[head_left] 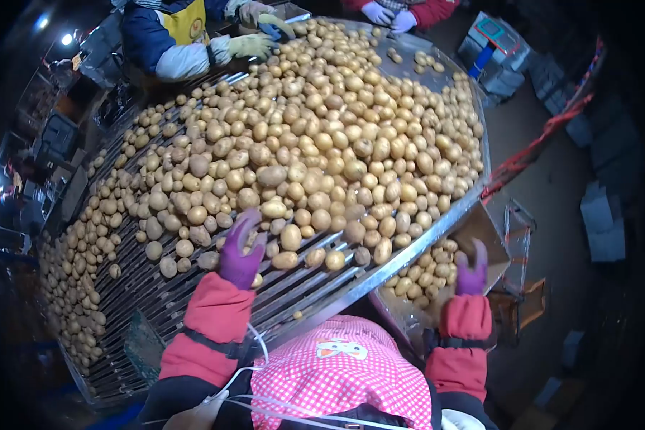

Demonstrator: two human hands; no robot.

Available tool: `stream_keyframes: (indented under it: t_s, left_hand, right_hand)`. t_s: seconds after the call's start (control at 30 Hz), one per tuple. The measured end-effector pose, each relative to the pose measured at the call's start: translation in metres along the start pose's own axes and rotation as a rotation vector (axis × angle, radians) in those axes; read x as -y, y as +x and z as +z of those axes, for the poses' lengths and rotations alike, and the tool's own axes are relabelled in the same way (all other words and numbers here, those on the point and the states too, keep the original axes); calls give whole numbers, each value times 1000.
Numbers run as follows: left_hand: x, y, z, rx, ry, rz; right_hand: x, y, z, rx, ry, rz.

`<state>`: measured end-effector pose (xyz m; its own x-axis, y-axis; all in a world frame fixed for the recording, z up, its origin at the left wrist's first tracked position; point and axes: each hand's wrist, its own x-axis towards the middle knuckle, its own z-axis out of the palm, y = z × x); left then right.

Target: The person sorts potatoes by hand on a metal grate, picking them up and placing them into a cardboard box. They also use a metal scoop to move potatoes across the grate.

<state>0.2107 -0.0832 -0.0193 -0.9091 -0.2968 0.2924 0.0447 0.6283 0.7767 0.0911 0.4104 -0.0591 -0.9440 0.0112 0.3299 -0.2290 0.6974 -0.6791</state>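
Note:
Many potatoes [322, 136] lie heaped on a slatted metal table [294, 287] with a raised metal edge. My left hand [241, 251], in a purple glove, is over the near side of the heap with its fingers apart, close to several potatoes; no potato shows in its grasp. On the right, my right hand [471, 269], also gloved in purple, is above the right side of a cardboard box [484, 229] that holds more potatoes [424, 276]. Its fingers are spread and nothing shows between them.
Across the table, a co-worker's gloved hands [254, 44] touch the heap's far left edge. Another person's gloved hands [389, 16] rest at the far edge. A scale [496, 36] stands at the back right. Red-wrapped cable [545, 136] hangs right of the table.

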Motion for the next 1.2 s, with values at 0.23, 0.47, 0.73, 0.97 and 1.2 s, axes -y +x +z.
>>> stream_keyframes:
  t_s: [0.23, 0.47, 0.73, 0.97, 1.2]
  left_hand:
    - [41, 45, -31, 94, 583, 64]
    - [62, 71, -2, 140, 710, 117]
    - [51, 79, -2, 193, 639, 3]
    - [45, 81, -2, 237, 642, -59]
    - [16, 111, -8, 457, 814, -219]
  right_hand:
    - [104, 123, 146, 416, -504, -403]
    - [153, 224, 197, 692, -767, -336]
    - [140, 313, 226, 852, -757, -409]
    - [128, 376, 267, 752, -794, -537]
    - [111, 432, 301, 879, -954, -360]
